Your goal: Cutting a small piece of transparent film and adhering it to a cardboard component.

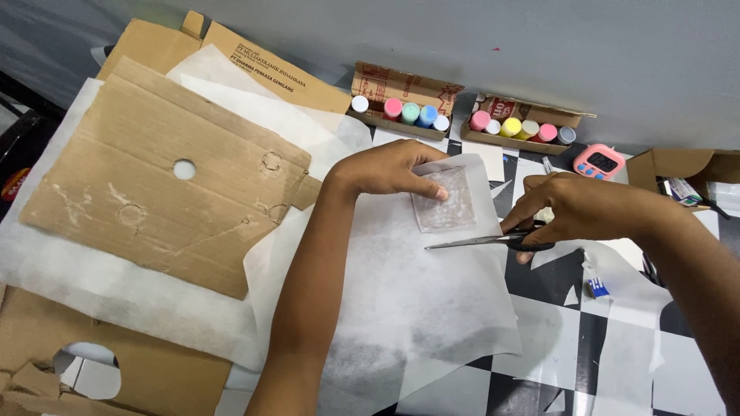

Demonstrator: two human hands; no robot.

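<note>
Nearest the camera, at the lower left, lies a piece of brown cardboard (pixel 154 377) with a rounded hole cut through it — its bottom edge runs out of frame. Both forearms reach up from the lower edge over a large sheet of thin white paper (pixel 416 308) spread on the bench (pixel 593 347), whose top is patterned in black and white checks.

The right hand (pixel 578 208) has its fingers curled through the black handles of a pair of scissors (pixel 486 241), hiding the handles almost wholly. The scissors lie nearly level, long axis running left to right, tips pointing left toward the left forearm; the blades look close to shut (the gap is too fine to judge). The left hand (pixel 393 169) presses flat, fingers together, on a small square translucent piece (pixel 445 202) lying on the paper just above the blades — whether it is plastic or tissue is hard to tell.

To the left, a large flat cardboard panel (pixel 162 185) with a round hole rests on more white paper. Farther back stand two open boxes of paint bottles (pixel 462 115) with coloured caps, a pink timer (pixel 600 162) beside them, then a plain grey wall (pixel 539 38).
</note>
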